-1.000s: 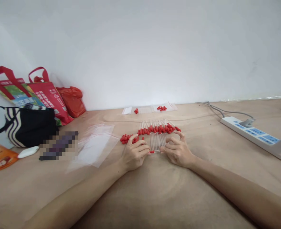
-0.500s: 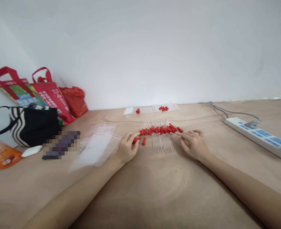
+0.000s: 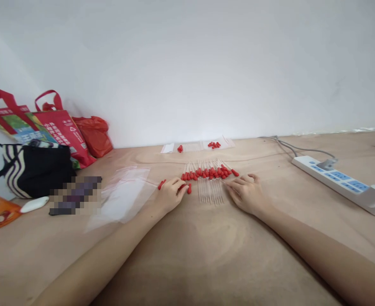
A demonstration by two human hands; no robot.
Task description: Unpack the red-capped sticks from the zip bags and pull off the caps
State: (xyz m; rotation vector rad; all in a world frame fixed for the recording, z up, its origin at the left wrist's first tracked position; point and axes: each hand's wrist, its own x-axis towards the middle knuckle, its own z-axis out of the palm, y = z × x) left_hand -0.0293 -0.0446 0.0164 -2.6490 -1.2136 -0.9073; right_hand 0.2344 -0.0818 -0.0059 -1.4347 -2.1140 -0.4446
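Vs 0.5 s ago: right hand (image 3: 246,194) closer to dropper row (image 3: 210,175); loose red bulb (image 3: 161,184) showing beside left hand (image 3: 171,194). Left curled, grip unclear; right open, fingertips at row edge.

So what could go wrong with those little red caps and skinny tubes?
The loose red caps by the left hand could roll away and get lost. The right hand lies beside the row of thin clear tubes; a nudge might mess up the row, or crack a tube if they are glass, which I cannot tell.
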